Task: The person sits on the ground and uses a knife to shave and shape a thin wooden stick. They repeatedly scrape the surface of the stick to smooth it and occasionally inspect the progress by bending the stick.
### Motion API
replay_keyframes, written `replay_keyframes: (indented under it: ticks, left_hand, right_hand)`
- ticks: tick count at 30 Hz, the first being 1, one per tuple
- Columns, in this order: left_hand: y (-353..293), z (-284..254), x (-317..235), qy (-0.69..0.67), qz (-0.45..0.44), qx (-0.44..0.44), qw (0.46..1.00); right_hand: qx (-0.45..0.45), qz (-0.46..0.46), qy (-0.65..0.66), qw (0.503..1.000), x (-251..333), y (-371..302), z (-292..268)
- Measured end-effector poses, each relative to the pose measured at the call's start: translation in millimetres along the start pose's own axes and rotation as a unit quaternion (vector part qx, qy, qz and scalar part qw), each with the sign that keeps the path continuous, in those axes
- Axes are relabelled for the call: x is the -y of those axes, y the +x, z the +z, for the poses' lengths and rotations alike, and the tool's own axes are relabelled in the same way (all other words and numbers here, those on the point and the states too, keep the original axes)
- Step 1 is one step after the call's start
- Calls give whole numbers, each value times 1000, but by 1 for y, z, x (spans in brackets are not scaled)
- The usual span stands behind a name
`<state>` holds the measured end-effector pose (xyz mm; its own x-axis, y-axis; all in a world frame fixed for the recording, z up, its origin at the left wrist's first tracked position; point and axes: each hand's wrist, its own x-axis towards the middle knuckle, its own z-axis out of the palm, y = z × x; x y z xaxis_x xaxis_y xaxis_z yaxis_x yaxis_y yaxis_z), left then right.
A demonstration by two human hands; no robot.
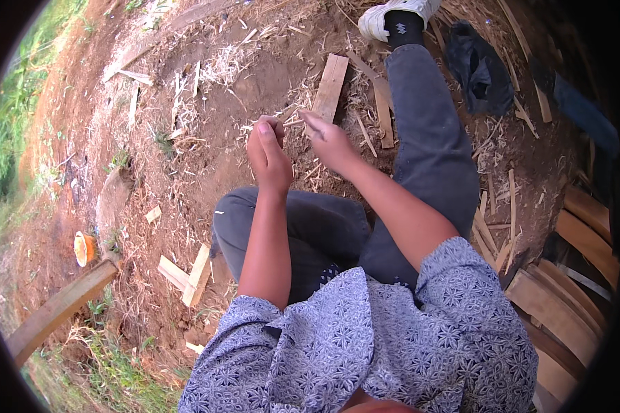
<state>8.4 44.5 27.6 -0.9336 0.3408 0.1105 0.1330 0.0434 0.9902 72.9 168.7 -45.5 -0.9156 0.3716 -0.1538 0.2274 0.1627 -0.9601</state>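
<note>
Landmark: the board, which lies on the soil. The right hand is nearest the board's near end, extended and slightly spread; contact cannot be confirmed. The left hand, left of the board, is curled; whether it pinches anything cannot be told. The outstretched leg, right of the board, presumably leaves working room. The board appears pale brown, narrow, straight-edged and unpainted.

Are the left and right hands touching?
Apart. The head view shows a strip of littered ground between the left hand and right hand.
</note>
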Motion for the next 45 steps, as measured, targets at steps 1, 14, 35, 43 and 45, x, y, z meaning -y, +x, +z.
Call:
replay_keyframes:
  ticks: [1,14,35,43,45]
  left_hand:
    - [-1,-1,-1,5,4,-8,1000]
    - [0,0,1,-28,-44,-6,999]
    - [-2,-2,2,-16,-19,19,1000]
    - [-4,-3,0,-35,-54,26,998]
    - [-1,-7,-2,-56,-84,33,994]
  right_hand:
    - [20,-31,38,999,18,-3,6]
    - [-10,-21,-10,1000,25,-13,-1]
    - [1,-138,55,989,38,-16,9]
    - [-6,-55,41,998,19,-10,6]
    - [-22,-7,40,999,15,-5,6]
